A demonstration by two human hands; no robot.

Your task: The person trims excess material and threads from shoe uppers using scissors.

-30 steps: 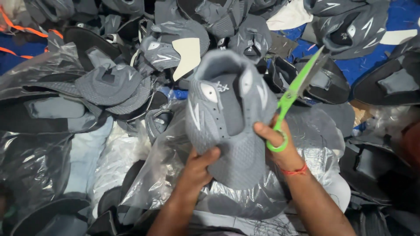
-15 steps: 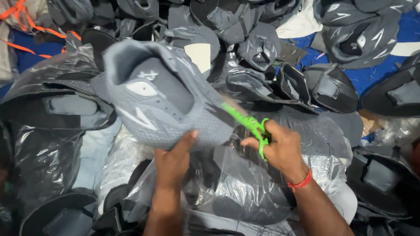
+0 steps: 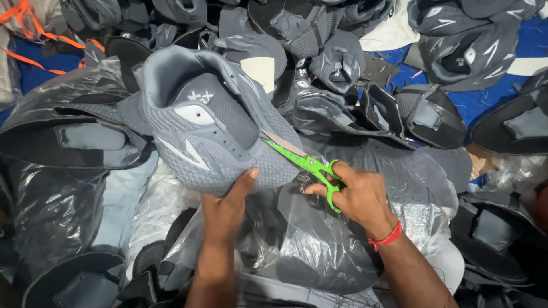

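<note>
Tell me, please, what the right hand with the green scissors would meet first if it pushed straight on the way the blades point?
Most likely the grey shoe upper: the green scissors in the right hand already point up-left with their tips at its edge, though contact depth is unclear.
</note>
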